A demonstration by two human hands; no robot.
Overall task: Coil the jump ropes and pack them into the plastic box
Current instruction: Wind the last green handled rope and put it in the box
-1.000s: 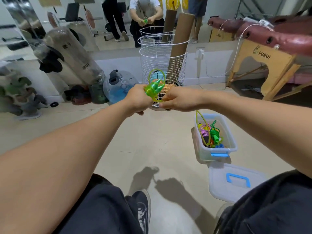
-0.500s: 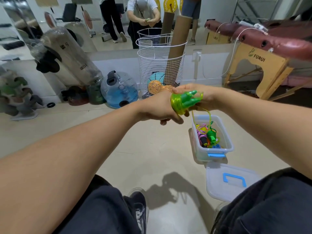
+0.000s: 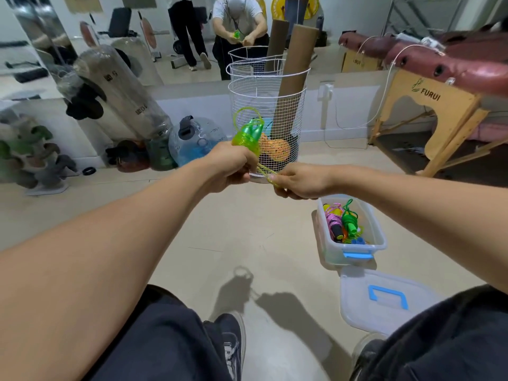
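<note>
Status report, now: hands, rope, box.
Left hand grips green jump rope handles; right hand pinches its cord. Plastic box open on floor, other ropes inside; lid beside it. Nothing in the way.

I see a pale beige floor (image 3: 170, 237). On it to the right sits the open plastic box (image 3: 354, 253), its lid (image 3: 384, 301) flat just nearer. Far centre stands a white wire basket (image 3: 268, 111); left of it lie a blue water jug (image 3: 198, 138) and a small black ring (image 3: 89, 171).
</note>
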